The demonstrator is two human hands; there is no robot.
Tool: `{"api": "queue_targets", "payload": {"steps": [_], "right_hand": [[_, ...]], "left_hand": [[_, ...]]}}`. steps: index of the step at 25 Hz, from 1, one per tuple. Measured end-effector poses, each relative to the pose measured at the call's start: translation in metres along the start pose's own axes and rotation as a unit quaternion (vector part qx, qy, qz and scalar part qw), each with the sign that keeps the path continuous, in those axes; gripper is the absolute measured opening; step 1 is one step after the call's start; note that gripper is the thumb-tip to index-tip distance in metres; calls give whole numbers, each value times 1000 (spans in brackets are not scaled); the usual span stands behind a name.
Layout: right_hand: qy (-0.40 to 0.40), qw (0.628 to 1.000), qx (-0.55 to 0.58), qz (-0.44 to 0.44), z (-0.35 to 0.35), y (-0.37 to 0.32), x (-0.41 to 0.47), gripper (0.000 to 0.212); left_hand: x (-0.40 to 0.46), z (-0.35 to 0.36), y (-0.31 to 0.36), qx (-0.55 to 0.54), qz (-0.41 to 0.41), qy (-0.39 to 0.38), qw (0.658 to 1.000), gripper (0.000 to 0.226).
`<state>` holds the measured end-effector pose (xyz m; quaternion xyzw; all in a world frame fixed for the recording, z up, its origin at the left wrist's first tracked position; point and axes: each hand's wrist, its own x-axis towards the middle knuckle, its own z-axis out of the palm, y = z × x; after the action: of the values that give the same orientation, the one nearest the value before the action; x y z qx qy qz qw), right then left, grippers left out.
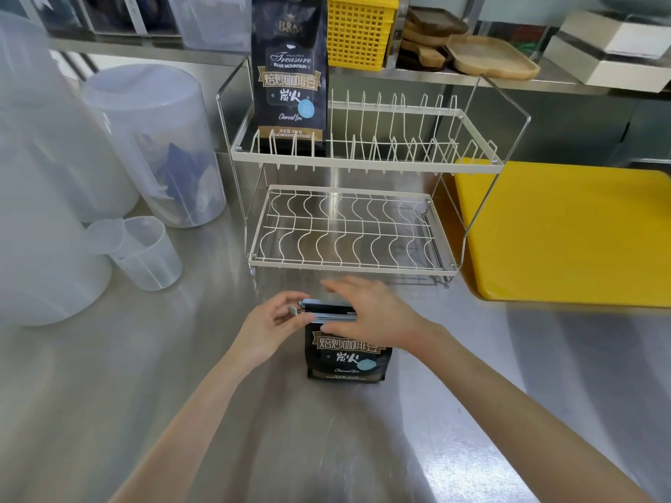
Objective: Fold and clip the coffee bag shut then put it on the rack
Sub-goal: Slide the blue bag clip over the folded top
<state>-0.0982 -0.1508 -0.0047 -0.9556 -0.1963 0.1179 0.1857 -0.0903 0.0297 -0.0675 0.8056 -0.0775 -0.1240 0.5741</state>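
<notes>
Two coffee bags: one coffee bag [346, 352] upright on the steel counter [254, 412], a second bag [290, 78] on the two-tier rack [366, 165]. Left hand [270, 330] pinches the clip [325, 314] end; right hand [374, 314] lies flat, fingers extended, apparently pressing the folded top.
</notes>
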Motion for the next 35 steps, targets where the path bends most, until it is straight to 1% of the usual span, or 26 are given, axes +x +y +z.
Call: {"api": "queue_targets", "payload": {"steps": [2, 4, 6, 7, 8, 10, 11, 13, 16, 23, 28, 30, 32, 34, 35], "right_hand": [[-21, 1000, 8, 18, 7, -5, 8, 52], [-14, 999, 27, 33, 10, -6, 10, 40], [-3, 999, 34, 35, 11, -5, 9, 36], [5, 999, 36, 35, 12, -4, 9, 34], [13, 999, 37, 34, 13, -4, 9, 32], [30, 999, 32, 32, 15, -4, 8, 28], [35, 999, 23, 31, 16, -5, 8, 27], [42, 999, 12, 28, 17, -5, 8, 26], [50, 998, 22, 21, 17, -3, 8, 25], [53, 999, 11, -1, 16, -5, 3, 22], [59, 998, 25, -1, 16, -2, 4, 21], [56, 998, 39, 3, 17, 0, 6, 20], [54, 997, 45, -7, 18, 3, 6, 24], [56, 998, 29, -10, 17, 9, 2, 35], [62, 998, 20, -1, 16, 14, -2, 42]], "left_hand": [[-1, -1, 2, 2, 6, 8, 1000, 23], [-2, -6, 2, 22, 15, 5, 1000, 25], [-1, -14, 6, 79, 33, -13, 996, 23], [0, -17, 8, 119, 47, -23, 992, 19], [1, -21, 10, 165, 64, -36, 983, 25], [4, -27, 11, 254, 123, -59, 957, 62], [7, -28, 11, 290, 148, -68, 943, 73], [9, -30, 13, 342, 179, -80, 919, 77], [12, -28, 15, 381, 200, -92, 898, 76], [10, -26, 12, 369, 216, -88, 900, 65], [11, -26, 14, 372, 217, -86, 899, 63], [11, -26, 11, 357, 208, -74, 908, 59], [9, -25, 9, 336, 201, -63, 918, 63], [7, -22, 9, 300, 184, -53, 934, 66], [5, -20, 10, 275, 169, -49, 945, 64]]}}
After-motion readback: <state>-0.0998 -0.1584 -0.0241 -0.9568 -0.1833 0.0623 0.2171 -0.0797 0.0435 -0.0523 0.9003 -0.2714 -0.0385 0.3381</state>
